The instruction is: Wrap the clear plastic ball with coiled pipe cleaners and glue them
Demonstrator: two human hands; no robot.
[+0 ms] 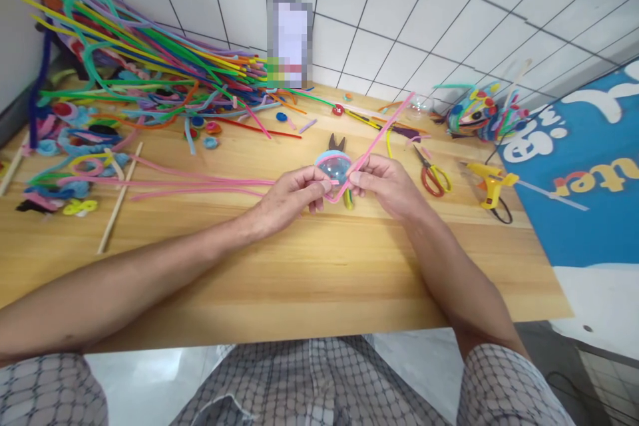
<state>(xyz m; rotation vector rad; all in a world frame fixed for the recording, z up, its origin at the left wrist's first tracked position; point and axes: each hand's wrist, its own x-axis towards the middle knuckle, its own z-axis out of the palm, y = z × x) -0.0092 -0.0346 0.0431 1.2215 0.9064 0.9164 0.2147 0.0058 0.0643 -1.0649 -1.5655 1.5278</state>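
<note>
Over the middle of the wooden table [309, 273], my left hand [292, 196] and my right hand [382, 183] both pinch a pink pipe cleaner [382, 133]. It bends between my fingers below a small clear ball with a blue rim [333, 165], and one end rises up and to the right. More pink pipe cleaners [200, 180] lie flat to the left of my left hand. Both hands are closed on the pink stem.
A big heap of coloured pipe cleaners [150, 66] covers the back left. Red-handled scissors [433, 176], a yellow glue gun [492, 183], pliers [335, 143] and a colourful pipe-cleaner figure [476, 116] lie on the right. Wooden sticks [117, 203] lie at the left.
</note>
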